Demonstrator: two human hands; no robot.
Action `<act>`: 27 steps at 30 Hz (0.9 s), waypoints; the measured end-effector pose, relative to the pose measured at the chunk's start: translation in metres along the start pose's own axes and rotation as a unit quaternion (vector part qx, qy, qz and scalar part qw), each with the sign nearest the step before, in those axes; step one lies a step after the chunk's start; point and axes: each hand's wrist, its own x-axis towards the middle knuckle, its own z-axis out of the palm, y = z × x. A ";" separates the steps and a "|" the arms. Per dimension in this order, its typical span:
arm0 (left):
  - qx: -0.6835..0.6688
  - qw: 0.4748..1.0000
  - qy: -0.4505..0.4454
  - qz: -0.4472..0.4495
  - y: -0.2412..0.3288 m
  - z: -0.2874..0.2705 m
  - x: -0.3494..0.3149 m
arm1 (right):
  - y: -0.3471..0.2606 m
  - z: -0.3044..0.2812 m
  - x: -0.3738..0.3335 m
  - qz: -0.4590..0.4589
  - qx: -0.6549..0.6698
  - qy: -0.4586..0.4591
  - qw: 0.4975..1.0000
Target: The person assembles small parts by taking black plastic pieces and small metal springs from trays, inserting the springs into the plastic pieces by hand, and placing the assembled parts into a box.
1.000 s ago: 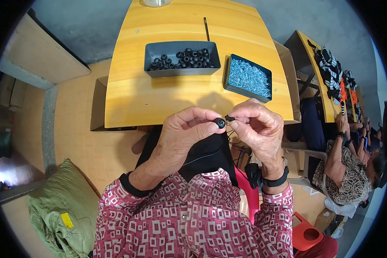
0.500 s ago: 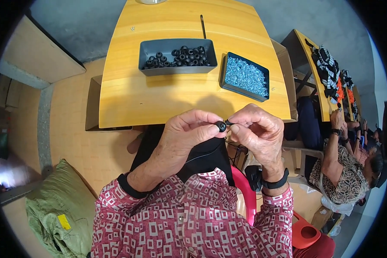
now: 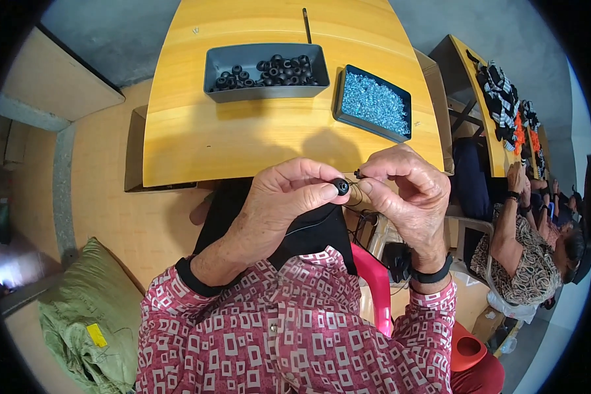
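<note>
Just off the table's near edge, my left hand [image 3: 289, 194] pinches a round black bead-like part [image 3: 340, 186] with a hole facing right. My right hand [image 3: 407, 190] is closed a short gap to the right, thumb and forefinger gripping a small dark piece [image 3: 359, 174] whose exact kind I cannot make out. Thin black cord loops in the gap between the hands and over my lap. On the table, a grey bin [image 3: 262, 94] holds several similar round black parts [image 3: 279, 72]. Beside it, a dark tray [image 3: 373, 129] is filled with small clear bluish pieces [image 3: 376, 102].
The yellow wooden table [image 3: 243, 144] has a dark thin stick [image 3: 306, 26] lying at its far side. A green sack [image 3: 85, 322] stands on the floor at left. To the right, a person [image 3: 525, 256] sits at another table with black, white and orange items [image 3: 499, 105].
My right hand has drawn away to the right with its small dark piece, widening the gap. My left hand still grips the round black part. The view has tilted slightly.
</note>
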 end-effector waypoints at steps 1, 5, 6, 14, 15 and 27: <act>0.006 1.000 0.002 0.001 0.001 0.000 0.000 | 0.000 -0.001 0.001 -0.021 -0.028 -0.014 0.999; -0.004 1.000 0.003 0.001 -0.001 0.000 0.000 | -0.010 -0.003 0.004 -0.013 -0.046 -0.021 0.999; 0.001 1.000 0.003 -0.001 -0.001 0.000 0.000 | -0.011 -0.005 0.006 -0.017 -0.052 -0.043 0.998; 0.016 1.000 0.004 -0.003 -0.001 0.000 -0.001 | -0.009 -0.005 0.007 -0.003 -0.045 -0.081 0.996; 0.012 1.000 0.000 -0.005 0.000 0.001 -0.001 | -0.008 -0.005 0.006 -0.001 -0.035 -0.080 0.996; 0.020 0.999 0.016 -0.021 0.000 0.001 -0.002 | 0.003 0.000 0.000 0.020 0.009 -0.064 0.998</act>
